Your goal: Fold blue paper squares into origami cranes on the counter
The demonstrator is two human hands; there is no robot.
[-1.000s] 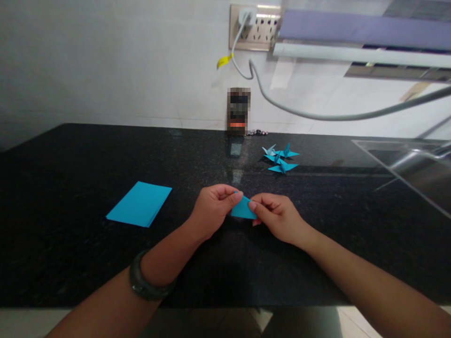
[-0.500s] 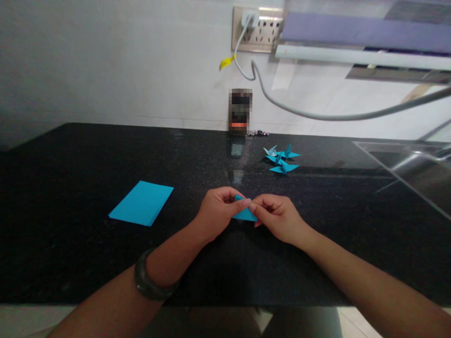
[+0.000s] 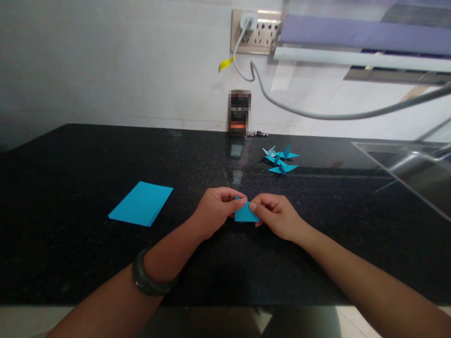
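Observation:
A small folded piece of blue paper (image 3: 245, 214) is held between both hands, just above the dark countertop. My left hand (image 3: 219, 210) pinches its upper left edge between thumb and fingers. At the paper's right side, my right hand (image 3: 276, 215) grips with the thumb on top and the fingers partly hidden beneath. Several folded paper cranes (image 3: 283, 168), blue and one paler, sit beyond my right hand. To the left lies a stack of blue paper sheets (image 3: 141, 204).
The black speckled countertop (image 3: 197, 277) runs back to a white wall. A phone-like upright object (image 3: 239, 112), blurred, leans there beside a string of beads (image 3: 259, 134). A sink (image 3: 416, 164) is at the right. A grey cable (image 3: 317, 115) hangs from the wall socket (image 3: 255, 30).
The folded paper has turned slightly between my fingers, and more of its flat face shows. My left thumb has shifted a little left. The cranes and the stack stay put.

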